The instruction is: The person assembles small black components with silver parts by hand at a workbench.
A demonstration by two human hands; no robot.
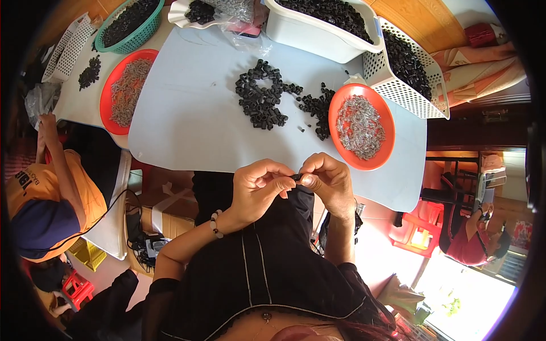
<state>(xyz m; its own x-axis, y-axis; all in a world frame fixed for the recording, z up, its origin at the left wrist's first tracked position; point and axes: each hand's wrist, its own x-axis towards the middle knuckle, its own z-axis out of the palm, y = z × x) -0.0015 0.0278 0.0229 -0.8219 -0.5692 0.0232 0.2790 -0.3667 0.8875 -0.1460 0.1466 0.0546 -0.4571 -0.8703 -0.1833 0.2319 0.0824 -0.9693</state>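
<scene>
Black piece (296,177), small, just off near edge of desk (187,102), clamped in fingers of both left hand (257,186) and right hand (331,184). Looks mid-handling, not yet set down. Probably plenty left, judging by loose black pieces (259,98) heaped on desk and clear pieces (359,128) in orange bowl (390,135). Cannot tell finished from unfinished there or in white tub (318,44), so no reading on amount done.

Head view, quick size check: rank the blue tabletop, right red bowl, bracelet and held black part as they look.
Largest to smallest:
1. Blue tabletop
2. Right red bowl
3. Bracelet
4. Held black part, partly hidden by fingertips
</scene>
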